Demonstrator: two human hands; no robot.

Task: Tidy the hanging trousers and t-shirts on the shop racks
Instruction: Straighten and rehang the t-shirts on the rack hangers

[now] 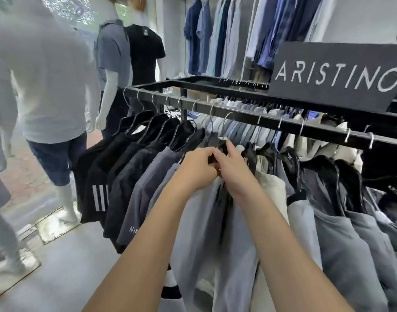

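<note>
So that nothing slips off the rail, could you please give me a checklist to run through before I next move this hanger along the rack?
1. Left hand and right hand both grip the black hanger: ok.
2. Its hook sits over the rail: ok.
3. Collar seated on the hanger: cannot tell, the hands cover it.
4. Black t-shirts to the left evenly spaced: ok.
5. Garments to the right evenly spaced: not ok, gaps vary.
</note>
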